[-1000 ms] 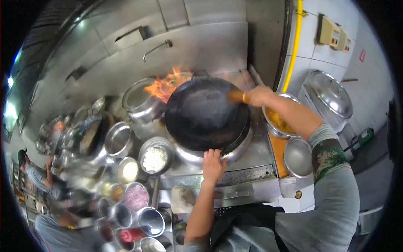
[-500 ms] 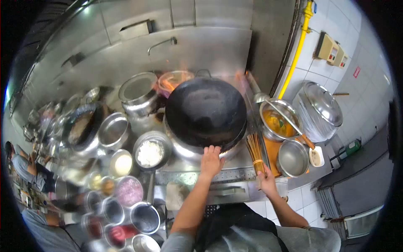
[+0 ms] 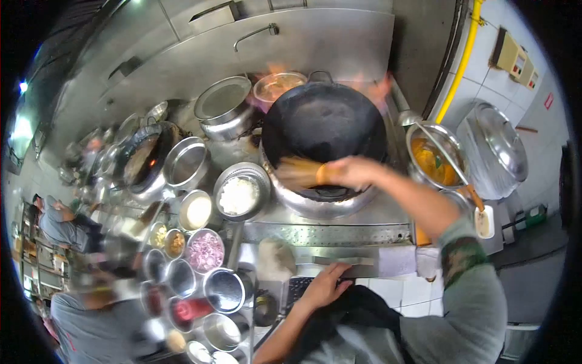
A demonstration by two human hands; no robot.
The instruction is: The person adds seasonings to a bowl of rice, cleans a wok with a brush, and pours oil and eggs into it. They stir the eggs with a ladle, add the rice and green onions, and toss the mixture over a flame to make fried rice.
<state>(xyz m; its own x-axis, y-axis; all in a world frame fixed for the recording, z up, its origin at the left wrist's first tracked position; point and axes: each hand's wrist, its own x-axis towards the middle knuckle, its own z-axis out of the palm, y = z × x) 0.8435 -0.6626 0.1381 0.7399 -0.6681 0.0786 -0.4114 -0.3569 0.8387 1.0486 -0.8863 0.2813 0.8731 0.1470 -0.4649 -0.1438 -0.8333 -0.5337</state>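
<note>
My right hand (image 3: 356, 172) is closed around a bamboo wok brush (image 3: 303, 172), blurred by motion, whose bristles reach over the near left part of a big black wok (image 3: 327, 121). The wok sits on a shiny metal burner ring (image 3: 324, 207), with flames behind it. My left hand (image 3: 327, 286) hangs low at the stove's front edge, its fingers loosely apart and nothing seen in them. Close above it is a metal bar (image 3: 343, 261) on the stove front. A folded cloth (image 3: 276, 259) lies on the edge to the left.
Left of the wok stand a strainer pan with white food (image 3: 238, 195), a bowl of chopped onion (image 3: 205, 251) and several metal pots. On the right, a ladle (image 3: 447, 150) rests across a bowl of orange liquid (image 3: 424, 167). Another person (image 3: 100, 321) is at lower left.
My right hand has carried the brush from the right side leftward into the wok. My left hand has left the wok's near rim and dropped to the stove front. Flames behind the wok are larger.
</note>
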